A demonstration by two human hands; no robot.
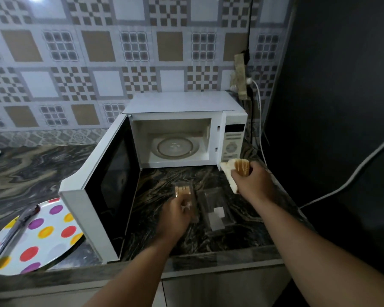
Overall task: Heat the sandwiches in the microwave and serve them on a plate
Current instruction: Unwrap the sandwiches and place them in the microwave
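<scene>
1. Head view: the microwave [184, 129] sits on the marbled counter [42, 169] with its door [102, 189] swung wide to the left, and the glass turntable [175, 148] inside is bare.
2. A sandwich [233, 173] is held up in the right hand [253, 182], fingers curled round it, just in front of the control panel [232, 140] and to the right of the cavity opening.
3. A second sandwich [183, 191], apparently in a clear plastic pack, is gripped by the left hand [175, 216] low over the counter. An opened clear pack [215, 209] lies just beside it.
4. The step in hand looks like loading, so nothing has been heated yet.
5. Tbh the sandwich is best swung left and set flat near the middle of the turntable, with room left for the second one.
6. It shouldn't be squeezed too hard, since soft bread will probably dent.
7. The spotted plate [42, 238] waits left of the door, with tongs [18, 224] resting on it for serving later.
</scene>
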